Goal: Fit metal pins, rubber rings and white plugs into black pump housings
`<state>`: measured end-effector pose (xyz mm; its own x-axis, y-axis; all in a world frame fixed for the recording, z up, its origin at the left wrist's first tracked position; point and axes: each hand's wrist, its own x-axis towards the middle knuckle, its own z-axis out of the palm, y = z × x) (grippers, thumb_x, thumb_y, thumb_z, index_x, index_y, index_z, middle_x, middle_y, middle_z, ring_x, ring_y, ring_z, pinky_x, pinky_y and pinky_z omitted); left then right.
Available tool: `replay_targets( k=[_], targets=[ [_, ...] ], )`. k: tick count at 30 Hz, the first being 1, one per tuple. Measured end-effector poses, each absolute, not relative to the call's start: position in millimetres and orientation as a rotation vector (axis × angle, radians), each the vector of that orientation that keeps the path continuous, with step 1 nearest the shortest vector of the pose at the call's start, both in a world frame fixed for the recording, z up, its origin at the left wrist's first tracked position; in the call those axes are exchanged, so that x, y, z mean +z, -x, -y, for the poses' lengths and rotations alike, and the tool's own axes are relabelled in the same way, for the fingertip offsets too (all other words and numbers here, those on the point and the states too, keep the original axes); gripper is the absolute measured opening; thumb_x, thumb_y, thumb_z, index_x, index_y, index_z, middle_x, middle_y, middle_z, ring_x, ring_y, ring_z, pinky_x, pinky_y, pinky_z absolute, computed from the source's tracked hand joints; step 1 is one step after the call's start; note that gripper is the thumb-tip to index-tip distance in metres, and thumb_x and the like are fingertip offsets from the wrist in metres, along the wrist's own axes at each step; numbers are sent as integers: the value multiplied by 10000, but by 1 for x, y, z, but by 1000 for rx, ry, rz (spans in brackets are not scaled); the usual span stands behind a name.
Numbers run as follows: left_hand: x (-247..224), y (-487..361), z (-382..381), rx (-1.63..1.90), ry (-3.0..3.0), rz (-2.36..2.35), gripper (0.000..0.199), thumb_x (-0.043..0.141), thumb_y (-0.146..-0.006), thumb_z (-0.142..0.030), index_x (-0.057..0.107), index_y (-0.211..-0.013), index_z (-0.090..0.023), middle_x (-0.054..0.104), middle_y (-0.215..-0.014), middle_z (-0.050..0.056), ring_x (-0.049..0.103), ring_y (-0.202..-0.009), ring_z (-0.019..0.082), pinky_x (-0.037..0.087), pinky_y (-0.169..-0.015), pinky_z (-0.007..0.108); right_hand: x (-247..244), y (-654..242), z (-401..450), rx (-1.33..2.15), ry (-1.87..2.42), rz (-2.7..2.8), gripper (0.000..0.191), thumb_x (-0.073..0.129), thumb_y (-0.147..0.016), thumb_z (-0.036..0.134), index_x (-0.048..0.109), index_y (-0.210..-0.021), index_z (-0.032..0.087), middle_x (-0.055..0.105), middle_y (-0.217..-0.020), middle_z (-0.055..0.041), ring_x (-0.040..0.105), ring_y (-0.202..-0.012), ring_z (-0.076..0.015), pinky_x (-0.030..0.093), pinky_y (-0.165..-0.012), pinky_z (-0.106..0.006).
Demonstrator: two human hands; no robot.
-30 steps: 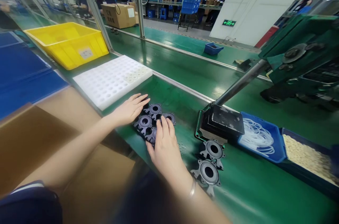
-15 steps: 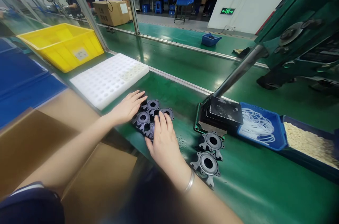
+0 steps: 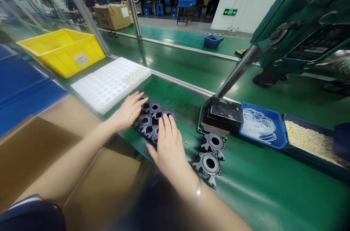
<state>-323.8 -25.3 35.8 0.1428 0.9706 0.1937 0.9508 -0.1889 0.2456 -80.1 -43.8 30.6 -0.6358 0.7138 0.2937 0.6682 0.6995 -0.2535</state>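
Several dark metal castings with round bores lie close together on the green work surface. At the left side of this group rests my left hand, fingers stretched out over the nearest castings. My right hand lies against the group's right side, its fingers extended and its thumb apart, partly covering the castings beneath. Whether either hand grips one is not visible; both look flat. Two more castings stand to the right of my right hand, one behind the other, near the black block of a press.
A white foam tray with rows of holes and a yellow bin are at the left. Blue trays hold clear rings and small cream-coloured pieces at the right. An open cardboard box is in front; a green machine head overhangs.
The view has shifted slightly, so the things at the right appear a little further left. My right thumb has moved away from the castings' edge. My left hand stays on the group.
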Motion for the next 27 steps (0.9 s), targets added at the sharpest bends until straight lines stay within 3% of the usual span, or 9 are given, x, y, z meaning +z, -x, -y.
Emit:
replay_targets(
  k=[3, 6, 14, 19, 22, 27],
  targets=[
    [45, 311, 36, 460, -2418, -1890, 533, 283, -1030, -424, 338, -1515, -211, 235, -1625, 113, 133, -1519, 306, 135, -1220, 578, 51, 52, 52, 79, 1058, 2506, 772, 594, -921, 396, 306, -1497, -28, 246, -1593, -229, 186, -1485, -373, 371, -1132, -516],
    [50, 288, 44, 363, -2536, -1741, 678, 409, -972, -566, 287, -1538, -212, 205, -1632, 139, 100, -1520, 350, 94, -1207, 622, 62, 16, 53, 2, 1074, 2434, 749, 547, -951, 431, 294, -1507, -1, 287, -1580, -214, 234, -1476, -344, 339, -1161, -504],
    [43, 238, 40, 148, -2714, -1397, 1065, 490, -805, -796, 158, -1570, -134, 135, -1636, 177, 63, -1518, 382, 19, -1209, 618, 14, -66, 50, -8, 1200, 2564, 963, 532, -877, 670, 193, -1555, 77, 272, -1586, -209, 233, -1468, -402, 329, -1115, -648],
    [35, 243, 37, 93, -2725, -1372, 1192, 513, -722, -858, 101, -1577, -136, 130, -1635, 180, 91, -1518, 368, 23, -1228, 570, 2, -78, 60, 104, 1197, 2546, 872, 575, -917, 521, 186, -1557, 75, 192, -1613, -210, 145, -1497, -390, 341, -1141, -610],
    [33, 244, 37, 92, -2733, -1376, 1194, 540, -719, -842, 101, -1577, -139, 145, -1632, 181, 107, -1517, 362, 49, -1234, 556, 4, -68, 61, 125, 1149, 2511, 799, 566, -950, 417, 186, -1546, 45, 184, -1608, -234, 107, -1503, -388, 362, -1140, -596],
    [27, 242, 36, 114, -2757, -1398, 1163, 592, -728, -795, 151, -1568, -123, 197, -1616, 208, 131, -1512, 364, 90, -1233, 548, 7, -37, 56, 135, 999, 2577, 787, 600, -936, 381, 242, -1508, -24, 215, -1585, -280, 73, -1503, -398, 352, -1153, -593]
  ],
)
